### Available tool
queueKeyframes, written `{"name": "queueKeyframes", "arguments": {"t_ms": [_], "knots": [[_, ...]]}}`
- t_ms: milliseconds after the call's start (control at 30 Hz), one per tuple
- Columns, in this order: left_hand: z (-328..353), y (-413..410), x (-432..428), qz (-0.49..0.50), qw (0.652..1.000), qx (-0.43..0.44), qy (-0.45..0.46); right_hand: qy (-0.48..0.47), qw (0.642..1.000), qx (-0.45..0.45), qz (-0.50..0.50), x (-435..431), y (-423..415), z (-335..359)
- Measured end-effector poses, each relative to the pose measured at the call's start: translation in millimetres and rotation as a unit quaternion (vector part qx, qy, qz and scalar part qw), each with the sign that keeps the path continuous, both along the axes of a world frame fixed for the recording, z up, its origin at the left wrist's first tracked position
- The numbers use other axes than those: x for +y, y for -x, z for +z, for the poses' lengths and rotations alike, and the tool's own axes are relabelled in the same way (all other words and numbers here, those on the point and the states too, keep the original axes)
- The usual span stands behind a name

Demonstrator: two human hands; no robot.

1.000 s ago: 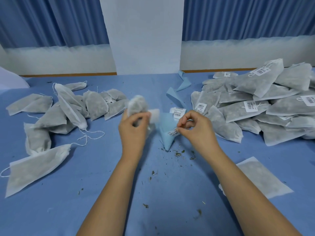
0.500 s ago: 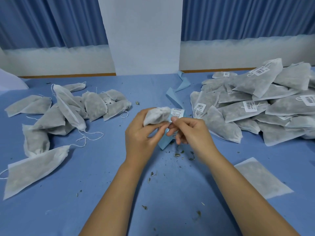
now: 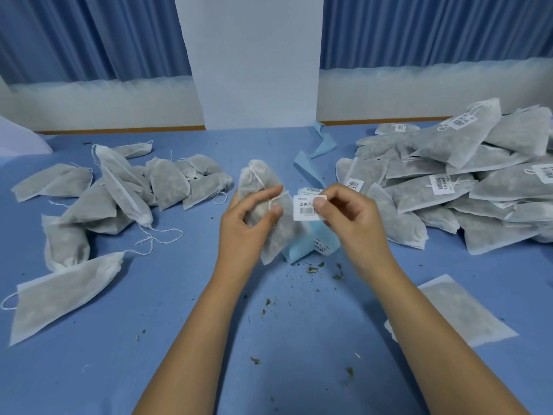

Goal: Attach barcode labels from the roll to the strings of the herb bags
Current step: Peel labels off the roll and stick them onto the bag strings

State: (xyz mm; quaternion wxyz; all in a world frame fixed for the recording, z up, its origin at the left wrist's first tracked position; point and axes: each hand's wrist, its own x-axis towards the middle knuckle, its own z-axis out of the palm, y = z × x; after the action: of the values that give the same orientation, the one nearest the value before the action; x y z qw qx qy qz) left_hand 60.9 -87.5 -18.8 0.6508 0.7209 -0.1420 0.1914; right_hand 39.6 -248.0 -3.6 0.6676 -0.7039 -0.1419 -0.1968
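Observation:
My left hand (image 3: 248,226) grips a grey herb bag (image 3: 257,184) upright over the middle of the table, with its white string (image 3: 273,202) pinched at the fingertips. My right hand (image 3: 350,217) pinches a white barcode label (image 3: 305,208) by its right edge, just right of the string. Beneath both hands the blue backing strip (image 3: 302,250) of the label roll lies on the table with more labels on it.
A pile of unlabelled herb bags (image 3: 119,199) lies at the left. Several labelled bags (image 3: 454,181) are heaped at the right. One flat bag (image 3: 452,310) lies near my right forearm. Herb crumbs (image 3: 317,269) dot the blue table (image 3: 89,369).
My left hand turned the bag upright and exposed its string. My right hand peeled a label off the strip and lifted it beside the string.

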Motion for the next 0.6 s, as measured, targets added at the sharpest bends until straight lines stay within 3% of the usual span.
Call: {"name": "queueKeyframes", "arguments": {"t_ms": [133,300,600], "knots": [[0.4,3.7,-3.6,-0.064,0.997,-0.024,-0.031,0.051,0.999,-0.013,0.010,10.4,-0.3,-6.5],[-3.6,4.1,-6.3,-0.129,0.989,-0.051,-0.057,0.124,0.991,0.013,-0.055,13.1,-3.6,-15.0],[-7.7,4.3,-8.7,-0.093,0.994,-0.056,-0.018,0.184,0.968,0.030,-0.169,10.3,-5.4,-13.2]]}}
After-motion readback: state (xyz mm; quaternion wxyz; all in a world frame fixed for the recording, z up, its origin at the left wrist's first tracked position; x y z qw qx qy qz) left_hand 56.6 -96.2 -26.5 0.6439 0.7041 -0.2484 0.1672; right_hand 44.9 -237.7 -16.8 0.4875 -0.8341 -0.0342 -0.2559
